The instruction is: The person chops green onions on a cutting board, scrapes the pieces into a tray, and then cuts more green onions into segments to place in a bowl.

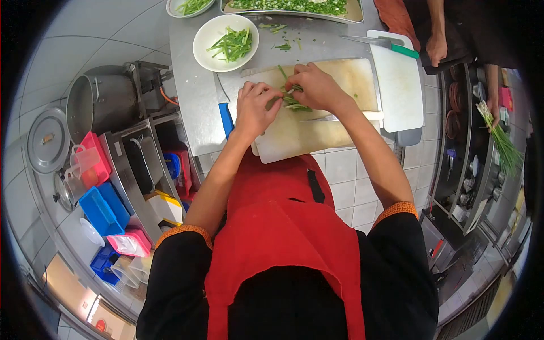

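Both my hands are over a worn white cutting board (277, 141) on the steel table. My left hand (258, 107) has its fingers closed at the left end of a small bunch of cut green onions (294, 103). My right hand (316, 86) pinches the same greens from the other side, its fingertips partly hidden. One green stalk sticks up between the hands. Just below my right wrist, a knife with a pale handle (368, 115) lies on the board. A blue knife handle (226, 118) is beside my left wrist.
Beyond the board stand a white bowl of cut greens (205, 54) and a metal tray (317, 17) of chopped green onions. At right, a green-handled knife (403, 51) lies on another board (396, 96). A co-worker's hand (436, 50) is near it; another hand holds green onions (504, 144).
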Available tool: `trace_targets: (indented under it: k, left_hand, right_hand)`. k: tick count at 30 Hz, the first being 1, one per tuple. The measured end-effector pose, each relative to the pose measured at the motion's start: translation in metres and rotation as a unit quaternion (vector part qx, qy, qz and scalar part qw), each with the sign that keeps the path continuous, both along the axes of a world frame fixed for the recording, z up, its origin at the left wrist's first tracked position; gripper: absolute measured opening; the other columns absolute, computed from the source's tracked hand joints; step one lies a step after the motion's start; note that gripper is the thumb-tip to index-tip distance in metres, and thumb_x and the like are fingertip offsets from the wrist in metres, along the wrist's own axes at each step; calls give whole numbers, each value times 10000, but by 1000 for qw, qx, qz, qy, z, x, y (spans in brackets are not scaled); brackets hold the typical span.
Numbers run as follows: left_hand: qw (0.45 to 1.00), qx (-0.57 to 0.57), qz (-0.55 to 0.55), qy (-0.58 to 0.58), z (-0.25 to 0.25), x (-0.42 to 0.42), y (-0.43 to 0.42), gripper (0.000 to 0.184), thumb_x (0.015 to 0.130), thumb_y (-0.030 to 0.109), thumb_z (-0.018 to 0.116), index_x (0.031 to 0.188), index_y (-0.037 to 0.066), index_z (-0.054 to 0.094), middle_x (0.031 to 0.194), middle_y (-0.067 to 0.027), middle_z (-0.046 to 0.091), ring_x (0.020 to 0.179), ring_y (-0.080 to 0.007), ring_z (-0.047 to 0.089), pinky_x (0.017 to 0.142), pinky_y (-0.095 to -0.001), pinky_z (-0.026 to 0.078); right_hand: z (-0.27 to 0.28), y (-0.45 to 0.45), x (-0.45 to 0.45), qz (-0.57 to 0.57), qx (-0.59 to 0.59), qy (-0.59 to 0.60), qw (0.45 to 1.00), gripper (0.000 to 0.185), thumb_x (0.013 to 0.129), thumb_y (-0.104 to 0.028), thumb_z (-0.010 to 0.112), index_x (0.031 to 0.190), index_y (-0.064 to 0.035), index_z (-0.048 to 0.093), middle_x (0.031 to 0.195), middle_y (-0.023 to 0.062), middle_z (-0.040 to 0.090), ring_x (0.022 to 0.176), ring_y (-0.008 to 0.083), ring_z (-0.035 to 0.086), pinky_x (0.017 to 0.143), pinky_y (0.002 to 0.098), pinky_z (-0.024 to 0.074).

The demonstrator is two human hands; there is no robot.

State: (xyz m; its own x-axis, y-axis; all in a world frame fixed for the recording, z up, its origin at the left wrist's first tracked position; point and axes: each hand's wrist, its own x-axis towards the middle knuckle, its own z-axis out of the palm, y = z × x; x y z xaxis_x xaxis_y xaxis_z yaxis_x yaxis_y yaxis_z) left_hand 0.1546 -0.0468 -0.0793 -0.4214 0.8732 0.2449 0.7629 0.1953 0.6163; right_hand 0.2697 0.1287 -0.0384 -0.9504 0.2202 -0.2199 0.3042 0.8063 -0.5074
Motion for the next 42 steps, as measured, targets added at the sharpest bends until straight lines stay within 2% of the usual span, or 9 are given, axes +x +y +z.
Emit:
trace_targets:
  k: [10,12,15,19,23,28,31,35,42]
  left_hand:
    - [998,39,-21,-52,4,-8,-10,182,760,94,796,935,142,790,851,-6,674,853,-239,555,752,-345,477]
    - [997,41,-11,-62,6,-8,-8,191,763,97,796,949,140,792,842,-6,675,851,-237,554,748,-340,481]
    - [997,60,-33,-43,8,-3,10,163,752,133,807,914,136,794,810,13,665,825,-228,551,766,-330,483]
    - [992,74,-82,-57,6,-1,24,248,749,178,825,986,121,780,916,-28,676,894,-253,559,818,-352,484]
    - [996,74,-48,-29,13,-18,3,345,749,204,834,1073,118,750,1020,-63,672,956,-282,563,879,-397,475]
    - [998,12,-61,25,11,-42,3,285,834,72,678,1104,145,731,1054,-64,647,987,-297,582,876,-414,491]
    - [996,15,-79,24,7,-42,33,321,859,75,672,1175,117,703,1104,-79,632,974,-314,588,866,-405,492]
    - [994,-26,-95,37,8,-41,48,261,879,95,660,1138,104,693,1103,-82,621,983,-319,591,852,-415,500]
    - [996,-47,-80,5,12,-37,47,74,888,119,664,948,78,677,964,-80,631,908,-319,573,788,-425,490]
  right_hand:
    - [-11,23,-8,-15,-74,73,994,164,867,-176,704,954,-41,734,973,125,648,955,332,601,839,407,507]
    - [-13,33,-17,-93,-116,90,985,172,878,-182,670,923,-37,751,891,199,701,853,399,661,808,461,522]
    - [-16,44,-35,-164,-80,130,975,206,898,-203,650,923,-26,752,850,218,699,806,412,668,772,476,524]
    - [-19,48,-39,-188,-50,191,962,218,912,-187,621,980,-21,745,946,233,700,882,415,666,807,459,524]
    - [-12,47,-7,-168,-86,129,974,220,911,-167,614,1003,-11,739,968,237,697,900,413,668,817,451,528]
    - [-14,26,13,-172,-117,133,969,205,875,-147,649,969,16,730,928,231,694,855,387,675,793,446,536]
    - [-10,0,10,-185,-71,145,969,197,862,-172,676,935,3,731,897,220,688,821,385,670,782,446,537]
    - [-9,-36,14,-203,72,102,971,223,888,-242,699,947,-28,725,921,155,665,832,371,619,761,459,507]
    - [-6,-40,26,-211,-2,126,969,226,903,-228,651,1024,-48,717,989,158,672,934,387,614,795,502,506]
